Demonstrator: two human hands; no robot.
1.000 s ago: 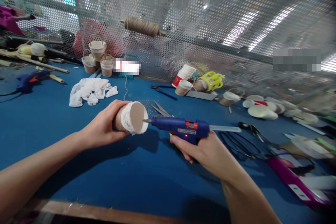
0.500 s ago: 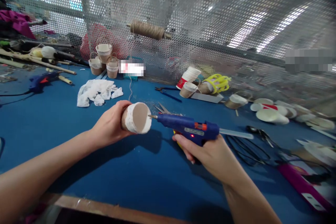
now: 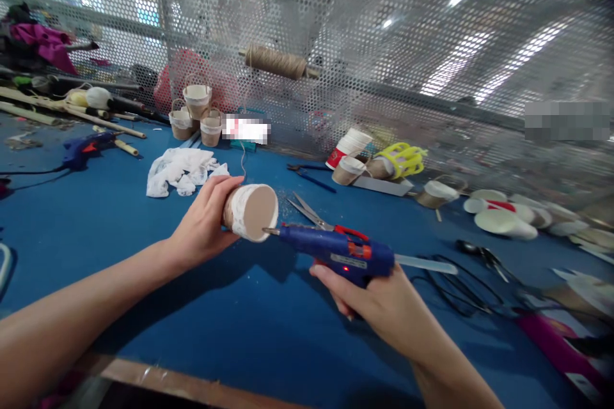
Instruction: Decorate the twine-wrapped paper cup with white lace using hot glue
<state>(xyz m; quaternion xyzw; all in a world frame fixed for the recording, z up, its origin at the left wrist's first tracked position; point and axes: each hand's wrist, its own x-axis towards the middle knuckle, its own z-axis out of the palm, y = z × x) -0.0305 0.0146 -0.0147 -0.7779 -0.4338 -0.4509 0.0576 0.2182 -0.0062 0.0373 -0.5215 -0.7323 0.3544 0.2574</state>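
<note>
My left hand (image 3: pixel 204 223) is wrapped round a paper cup (image 3: pixel 250 211) held on its side, its brown bottom facing me and a band of white lace round it. My right hand (image 3: pixel 378 300) grips a blue hot glue gun (image 3: pixel 336 251) with a red light lit and a glue stick sticking out behind. The gun's metal tip touches the lower rim of the cup's bottom. Both hands hover above the blue table (image 3: pixel 144 249).
Scissors (image 3: pixel 309 212) lie just behind the gun. A pile of white lace (image 3: pixel 180 169), small cup baskets (image 3: pixel 196 115), a second glue gun (image 3: pixel 89 148), a twine spool (image 3: pixel 277 62) on the mesh wall, loose cups (image 3: pixel 499 217) and black cables (image 3: pixel 460 287) surround the work spot.
The glue gun's tip has dropped from the middle of the cup's bottom to its lower rim. The view has shifted a little, so the hands sit lower in the picture.
</note>
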